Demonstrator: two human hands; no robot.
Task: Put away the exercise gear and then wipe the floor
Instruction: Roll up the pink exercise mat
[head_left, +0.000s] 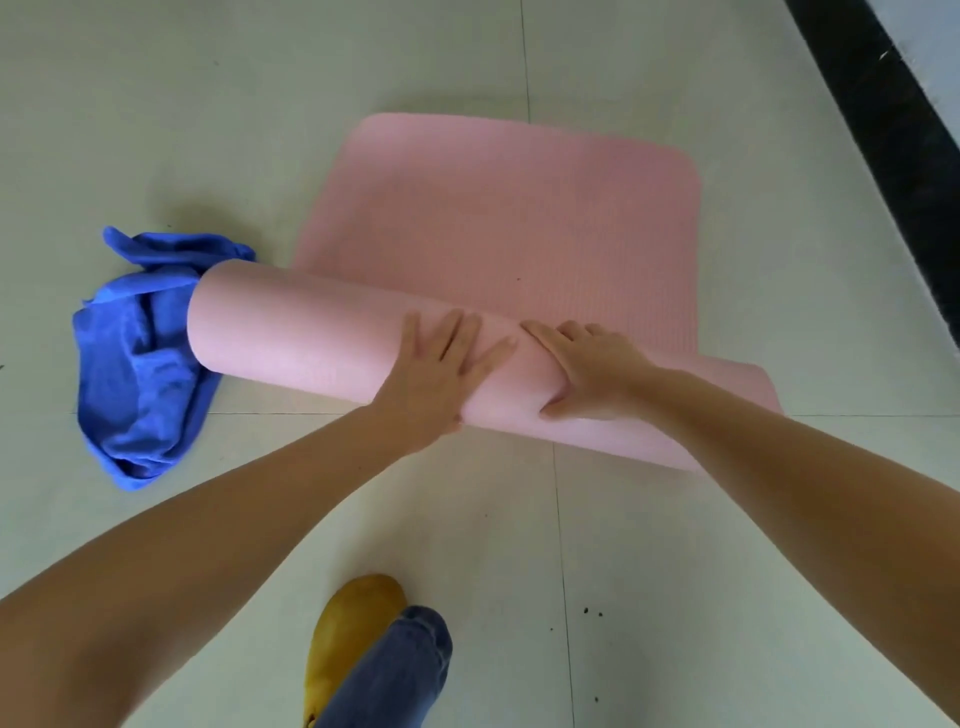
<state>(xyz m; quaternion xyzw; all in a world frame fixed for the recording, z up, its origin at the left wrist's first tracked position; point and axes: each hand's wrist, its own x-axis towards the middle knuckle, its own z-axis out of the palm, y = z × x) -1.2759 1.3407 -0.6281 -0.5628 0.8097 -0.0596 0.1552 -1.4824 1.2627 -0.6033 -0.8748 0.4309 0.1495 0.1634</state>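
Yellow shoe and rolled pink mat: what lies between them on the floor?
Only bare pale tile lies between the yellow shoe and the pink mat, in the head view.

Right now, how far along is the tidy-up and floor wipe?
Done: roughly half of the pink exercise mat looks rolled into a thick roll. In hand: the left hand lies flat on the roll and the right hand wraps its near side, apparently rolling it on. Left: the flat stretch ahead, stowing the mat, then wiping; the blue cloth lies crumpled on the tiled floor by the roll's left end.
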